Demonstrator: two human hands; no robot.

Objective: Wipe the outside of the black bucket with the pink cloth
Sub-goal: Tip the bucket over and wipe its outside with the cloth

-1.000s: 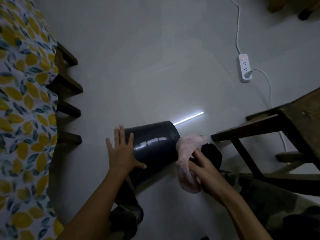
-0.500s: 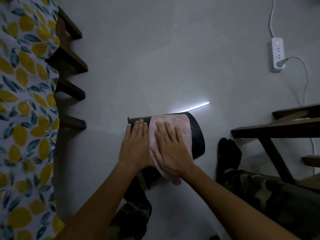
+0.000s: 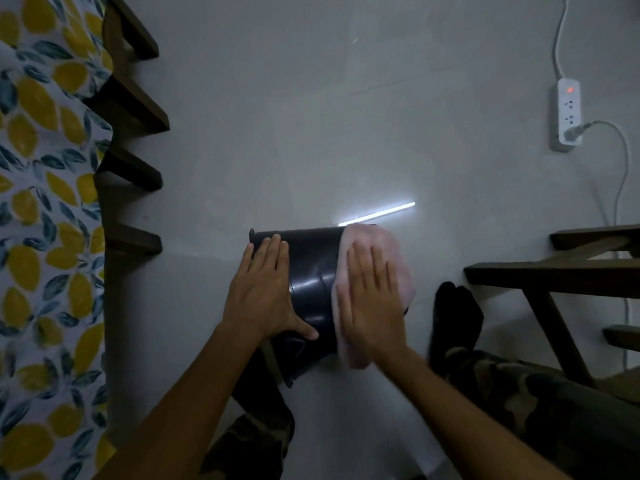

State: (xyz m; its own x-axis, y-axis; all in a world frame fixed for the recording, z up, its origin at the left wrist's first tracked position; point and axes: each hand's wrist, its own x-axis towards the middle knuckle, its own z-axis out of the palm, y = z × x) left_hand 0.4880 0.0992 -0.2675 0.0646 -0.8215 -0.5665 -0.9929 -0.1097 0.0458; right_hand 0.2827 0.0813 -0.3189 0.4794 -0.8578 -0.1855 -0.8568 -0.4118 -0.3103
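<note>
The glossy black plastic bucket (image 3: 311, 285) is laid on its side on the pale grey floor (image 3: 311, 116), between the person's legs, and is steadied by the left hand (image 3: 265, 296), spread flat with fingers together near the bucket's left end. The fluffy pink cloth (image 3: 398, 261) is pressed over the bucket's right end under the flat, open right hand (image 3: 372, 303). The bucket is judged light, stiff and slick enough to roll, so it is best held from above, while the soft cloth is best pinned by the palm.
</note>
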